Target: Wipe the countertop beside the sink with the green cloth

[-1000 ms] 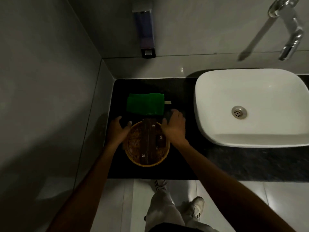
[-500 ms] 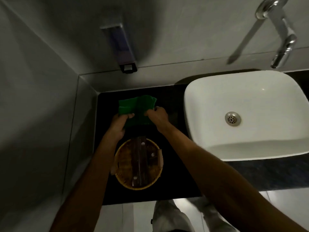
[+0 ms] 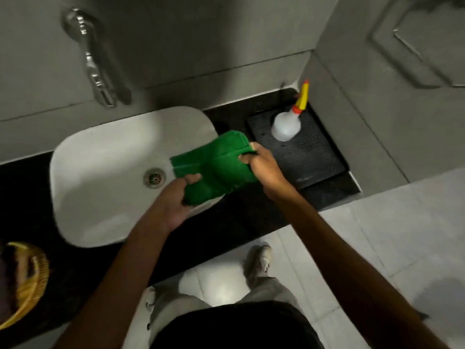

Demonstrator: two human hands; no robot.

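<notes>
The green cloth [image 3: 216, 167] hangs folded in mid-frame, held in the air over the right edge of the white sink [image 3: 105, 157]. The left hand [image 3: 176, 200] pinches its lower left corner, thumb on top; the right hand [image 3: 261, 165] grips its upper right edge with fingers curled. The dark countertop [image 3: 251, 217] lies below. At upper right, a spray bottle [image 3: 289, 122] stands on a black mat [image 3: 314, 157].

a dark stone countertop [image 3: 241, 222] runs along the wall. a white sink [image 3: 100, 192] sits on it. to the right of the sink lies a black ribbed mat [image 3: 309, 157], with a clear bottle [image 3: 286, 125] standing on it. a woven basket [image 3: 27, 283] rests at the far left.
</notes>
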